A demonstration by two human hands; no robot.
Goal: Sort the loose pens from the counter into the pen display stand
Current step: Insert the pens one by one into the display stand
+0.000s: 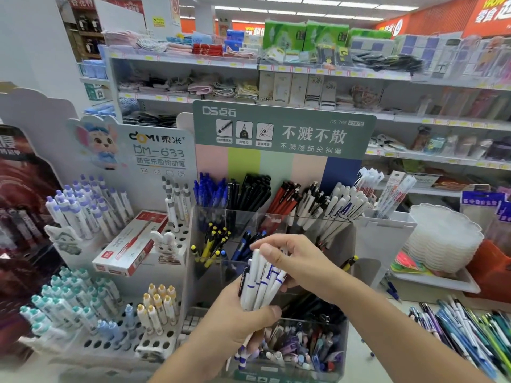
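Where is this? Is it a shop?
Most likely a shop's stationery corner: a pen display stand packed with pens, goods on shelves with price tags, and loose pens heaped on the counter.

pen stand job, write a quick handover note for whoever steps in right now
Left hand: grip round a bundle of white pens with blue bands.
Right hand: fingers on the bundle's top ends.
Both are held in front of the clear acrylic pen display stand, whose back row already holds matching white pens.
Left: seat this bundle, then sort the heap of loose mixed-colour pens on the white counter, right.
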